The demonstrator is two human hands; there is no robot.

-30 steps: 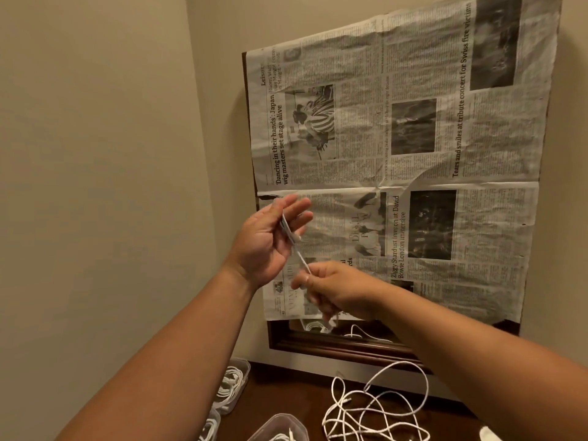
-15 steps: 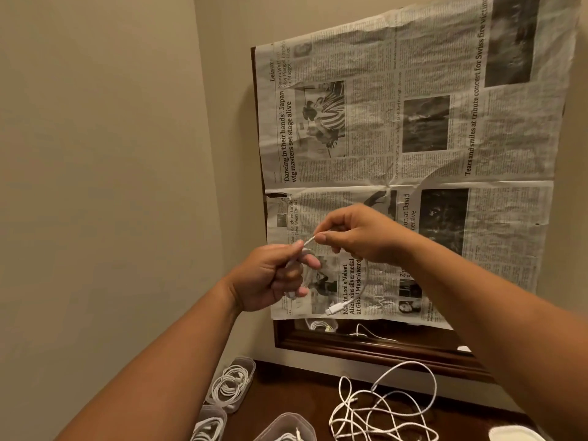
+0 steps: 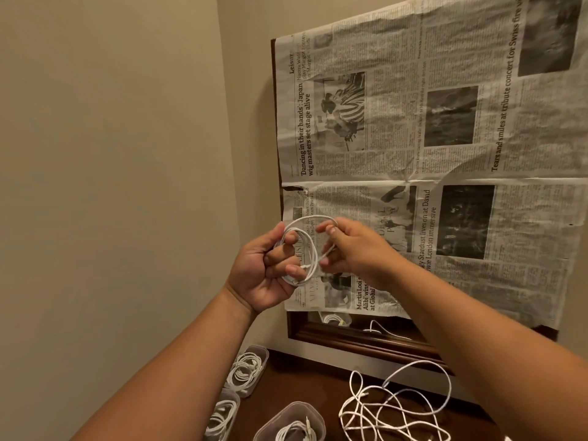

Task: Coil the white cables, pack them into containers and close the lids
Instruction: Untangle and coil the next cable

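Observation:
I hold a white cable up in front of me, wound into a small coil of a few loops. My left hand grips the coil, its fingers through the loops. My right hand pinches the cable's top loop beside it. Below, three clear plastic containers stand without lids, each with coiled white cable inside: one at the back left, one nearer, one at the bottom middle. A tangle of loose white cables lies on the dark wooden table.
A newspaper sheet covers a dark wood-framed mirror on the wall behind the table. A beige wall closes the left side, forming a corner. My forearms cross the lower part of the view.
The cable went from a short straight length between my hands to a coil of loops around my left fingers. My right hand swung up, over and back down beside the left.

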